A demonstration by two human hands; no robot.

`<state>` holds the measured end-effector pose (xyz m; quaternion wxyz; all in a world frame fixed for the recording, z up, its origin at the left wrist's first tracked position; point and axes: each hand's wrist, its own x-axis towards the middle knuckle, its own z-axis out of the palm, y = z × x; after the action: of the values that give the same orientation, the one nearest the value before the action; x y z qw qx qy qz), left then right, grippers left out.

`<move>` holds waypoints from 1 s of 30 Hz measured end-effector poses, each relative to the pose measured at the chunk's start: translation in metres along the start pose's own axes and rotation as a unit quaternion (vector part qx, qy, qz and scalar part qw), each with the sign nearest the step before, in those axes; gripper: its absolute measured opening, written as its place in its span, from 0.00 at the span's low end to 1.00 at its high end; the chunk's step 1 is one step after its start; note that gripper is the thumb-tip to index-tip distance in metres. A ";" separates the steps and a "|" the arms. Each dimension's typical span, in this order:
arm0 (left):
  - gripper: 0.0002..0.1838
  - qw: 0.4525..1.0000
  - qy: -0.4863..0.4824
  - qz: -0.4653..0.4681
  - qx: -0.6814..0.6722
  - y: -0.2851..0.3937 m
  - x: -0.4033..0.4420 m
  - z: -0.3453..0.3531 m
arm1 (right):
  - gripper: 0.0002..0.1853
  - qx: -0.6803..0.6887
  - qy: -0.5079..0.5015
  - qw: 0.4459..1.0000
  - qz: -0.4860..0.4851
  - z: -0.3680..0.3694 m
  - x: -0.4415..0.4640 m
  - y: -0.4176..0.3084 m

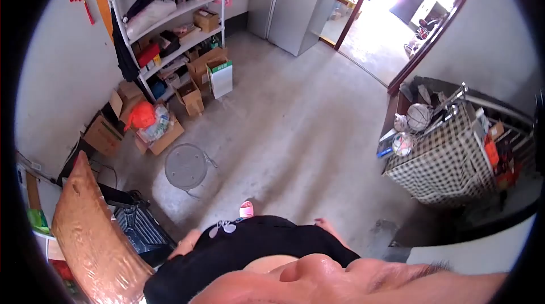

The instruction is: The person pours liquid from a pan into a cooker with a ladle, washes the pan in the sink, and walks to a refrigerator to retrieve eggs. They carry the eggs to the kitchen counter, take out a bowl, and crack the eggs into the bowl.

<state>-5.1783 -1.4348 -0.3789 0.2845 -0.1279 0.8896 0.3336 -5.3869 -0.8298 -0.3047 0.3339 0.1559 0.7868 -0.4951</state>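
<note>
My left hand [188, 241] hangs low beside my black top [244, 250], near a dark ribbed plastic object [139, 227]. Its fingers show only in part, loosely extended, with nothing visible in them. On the other side, my right hand [329, 229] sticks out past the top's edge. Its fingers look apart, and I see no object in it. A copper-coloured sheet or cover [96, 236] curves up at the left, closer to my left hand than to my right. One pink slipper [246, 209] shows on the floor in front of me.
A round grey stool [186, 166] stands ahead to the left. Cardboard boxes [190, 98] sit below a loaded white shelf [176, 13]. To the right is a table with a checked cloth [437, 165], holding balls [420, 116]. A doorway [372, 48] opens at the back.
</note>
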 end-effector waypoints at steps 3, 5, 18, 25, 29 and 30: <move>0.08 0.969 -0.007 -0.065 -0.238 0.065 0.077 -0.089 | 0.15 -0.075 -0.048 0.995 0.048 -0.010 0.030 -0.052; 0.07 0.961 0.006 0.012 -0.278 0.098 0.132 -0.142 | 0.14 -0.086 -0.045 0.993 0.071 -0.024 0.056 -0.083; 0.13 0.994 0.034 -0.025 -0.100 0.230 0.405 -0.318 | 0.10 -0.183 -0.082 0.968 0.149 -0.157 0.377 -0.265; 0.10 0.973 0.049 -0.148 -0.170 0.273 0.503 -0.393 | 0.10 -0.171 -0.014 0.983 0.058 -0.225 0.695 -0.495; 0.08 0.964 0.055 -0.167 -0.202 0.266 0.584 -0.438 | 0.10 -0.035 0.003 0.997 -0.066 -0.214 0.806 -0.673; 0.08 0.963 0.056 -0.167 -0.206 0.262 0.608 -0.452 | 0.12 -0.030 -0.001 0.996 -0.087 -0.209 0.834 -0.702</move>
<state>-5.9677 -1.5642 -0.3235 0.2534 -0.3492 0.7822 0.4494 -6.4762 -1.0401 -0.3383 0.2952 0.0766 0.8115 -0.4985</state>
